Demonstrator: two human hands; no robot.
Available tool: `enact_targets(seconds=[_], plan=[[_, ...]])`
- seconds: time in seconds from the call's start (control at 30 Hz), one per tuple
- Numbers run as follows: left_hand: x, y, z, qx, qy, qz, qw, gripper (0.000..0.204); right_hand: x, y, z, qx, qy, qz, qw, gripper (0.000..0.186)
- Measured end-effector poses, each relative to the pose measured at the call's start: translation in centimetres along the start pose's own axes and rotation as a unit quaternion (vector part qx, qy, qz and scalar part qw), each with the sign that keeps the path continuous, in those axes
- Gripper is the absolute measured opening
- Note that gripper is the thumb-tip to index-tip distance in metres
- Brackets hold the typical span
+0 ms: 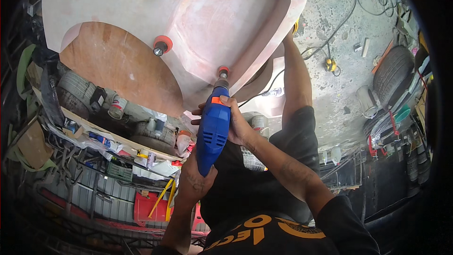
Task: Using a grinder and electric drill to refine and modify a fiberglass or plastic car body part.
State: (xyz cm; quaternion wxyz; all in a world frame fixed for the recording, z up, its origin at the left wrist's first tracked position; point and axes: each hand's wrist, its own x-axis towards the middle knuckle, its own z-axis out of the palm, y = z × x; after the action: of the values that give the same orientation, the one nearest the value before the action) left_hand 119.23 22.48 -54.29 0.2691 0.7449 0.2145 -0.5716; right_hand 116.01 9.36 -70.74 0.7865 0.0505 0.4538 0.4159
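A blue power drill (213,132) is gripped in both my hands. My left hand (200,177) is closed round its rear handle, at the lower end. Further forward, my right hand (234,119) wraps the body just behind the chuck, thumb near an orange switch. The chuck carries a small red round attachment (223,70), which meets the surface of a large pinkish-white moulded panel (226,23) beside its recess. Whether the attachment is spinning, I cannot tell. A second red round attachment (162,43) with a metal shank sits on the panel to the left.
A brown curved board (118,66) lies by the panel's left side. My leg (297,80) is bare, close to the panel's right edge. Cables (339,28) and a yellow connector (331,64) lie on the grey floor. Tyres (394,73) and a cluttered shelf (113,134) stand around.
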Motion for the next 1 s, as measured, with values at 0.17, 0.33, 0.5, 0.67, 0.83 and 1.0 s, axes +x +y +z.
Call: enact_targets(seconds=[0.17,0.33,0.5,0.67,0.83,1.0], plan=[[0.1,0.4,0.2,-0.005,-0.002,-0.001,1.000,0.055,-0.2,0.0,-0.4,-0.006,-0.020,-0.017,1.000,0.077],[0.1,0.6,0.8,-0.010,0.040,0.024,0.999,0.031,-0.2,-0.1,-0.6,-0.003,-0.026,-0.024,0.999,0.078],[0.1,1.0,1.0,0.002,0.041,0.018,0.999,0.030,0.0,0.2,-1.2,0.009,-0.036,-0.025,0.999,0.079],[0.2,1.0,0.5,0.017,0.009,0.013,1.000,0.051,0.2,0.3,-1.3,0.022,-0.031,-0.020,0.999,0.078],[0.3,1.2,0.5,0.017,0.000,0.009,1.000,0.048,0.2,0.3,-1.3,0.028,-0.031,-0.023,0.999,0.076],[0.5,1.2,0.9,0.002,0.036,0.026,0.999,0.030,0.2,0.2,-1.5,0.030,-0.027,-0.020,0.999,0.077]])
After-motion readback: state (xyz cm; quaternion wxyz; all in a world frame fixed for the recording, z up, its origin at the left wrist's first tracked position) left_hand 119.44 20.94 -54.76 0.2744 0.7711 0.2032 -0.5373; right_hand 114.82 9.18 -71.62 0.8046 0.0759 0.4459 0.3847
